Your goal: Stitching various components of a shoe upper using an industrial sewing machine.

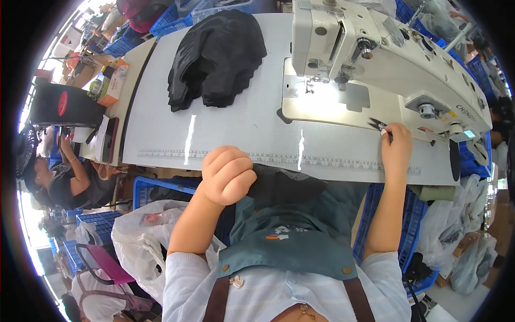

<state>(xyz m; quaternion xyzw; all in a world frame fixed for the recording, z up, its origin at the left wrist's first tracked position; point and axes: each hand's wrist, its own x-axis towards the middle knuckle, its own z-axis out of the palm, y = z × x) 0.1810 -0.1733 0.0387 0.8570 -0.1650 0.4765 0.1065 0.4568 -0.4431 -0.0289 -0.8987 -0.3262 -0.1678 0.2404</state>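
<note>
Right grip [398, 141] pinched on small black metal thread snips [377, 124], at its fingertips; left grip [229, 174] a curled fist, contents hidden. Judged step: tool handling at right grip. Next move calls for a steady pinch.

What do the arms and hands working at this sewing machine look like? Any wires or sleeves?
They're a person's, with no wires or markings to be seen. The left hand and right hand wear no gloves, and the forearms are bare, without a visible watch. Pale bluish-white short sleeves end near the elbows.
</note>
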